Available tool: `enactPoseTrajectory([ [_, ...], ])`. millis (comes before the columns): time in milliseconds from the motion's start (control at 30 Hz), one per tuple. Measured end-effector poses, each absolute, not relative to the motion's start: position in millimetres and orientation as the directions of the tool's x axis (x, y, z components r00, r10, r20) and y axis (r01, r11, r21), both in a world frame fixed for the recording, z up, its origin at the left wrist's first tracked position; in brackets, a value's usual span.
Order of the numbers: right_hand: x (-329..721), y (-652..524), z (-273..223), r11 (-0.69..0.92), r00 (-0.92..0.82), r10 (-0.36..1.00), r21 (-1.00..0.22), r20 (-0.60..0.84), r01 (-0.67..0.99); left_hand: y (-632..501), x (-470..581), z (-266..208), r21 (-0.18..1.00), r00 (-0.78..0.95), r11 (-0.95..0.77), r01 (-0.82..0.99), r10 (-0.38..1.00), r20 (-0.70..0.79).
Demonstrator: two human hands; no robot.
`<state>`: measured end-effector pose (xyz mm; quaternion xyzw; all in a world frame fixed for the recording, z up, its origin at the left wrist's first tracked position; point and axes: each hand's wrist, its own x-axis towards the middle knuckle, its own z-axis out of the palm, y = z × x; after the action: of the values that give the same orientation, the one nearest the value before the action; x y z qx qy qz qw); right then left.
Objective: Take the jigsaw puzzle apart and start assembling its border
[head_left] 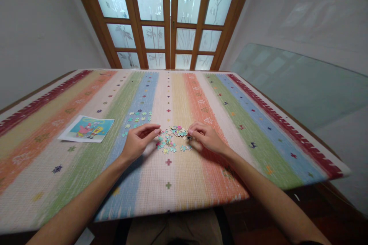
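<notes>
A loose heap of small jigsaw pieces (178, 131), teal, yellow and pink, lies on the striped tablecloth between my hands. At its left edge is my left hand (140, 139), thumb and forefinger brought close together; whatever is between them is too small to make out. My right hand (208, 136) pinches a dark-looking jigsaw piece (189, 137) at the heap's right side. More jigsaw pieces (139, 118) are spread out in rough rows beyond my left hand. Further left lies a picture sheet (89, 129) with a pink starfish and a yellow square cartoon figure.
The table's striped cloth (168, 176) reaches to the near edge, close to my body. A glass panel (301, 80) leans by the right wall. Wooden doors with frosted panes (153, 4) stand behind the table.
</notes>
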<state>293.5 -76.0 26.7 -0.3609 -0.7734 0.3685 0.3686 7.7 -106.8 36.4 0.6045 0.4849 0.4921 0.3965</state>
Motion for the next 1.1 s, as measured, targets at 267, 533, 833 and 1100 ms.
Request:
enactPoseTrajectory([
  [267, 294, -76, 26, 0.475, -0.463, 0.829, -0.833, 0.314, 0.285, -113, 14, 38, 0.922, 0.115, -0.361, 0.138, 0.931, 0.347],
  [533, 292, -77, 27, 0.478, -0.468, 0.826, -0.831, 0.314, 0.286, -114, 12, 38, 0.92, 0.093, -0.351, 0.172, 0.936, 0.34],
  [833, 292, -77, 27, 0.47, -0.479, 0.826, -0.832, 0.296, 0.297, -114, 9, 41, 0.952, 0.098, -0.28, 0.124, 0.958, 0.269],
  [1100, 293, -75, 25, 0.479, -0.489, 0.819, -0.828, 0.301, 0.292, -117, 7, 49, 0.962, 0.082, -0.248, 0.11, 0.967, 0.24],
])
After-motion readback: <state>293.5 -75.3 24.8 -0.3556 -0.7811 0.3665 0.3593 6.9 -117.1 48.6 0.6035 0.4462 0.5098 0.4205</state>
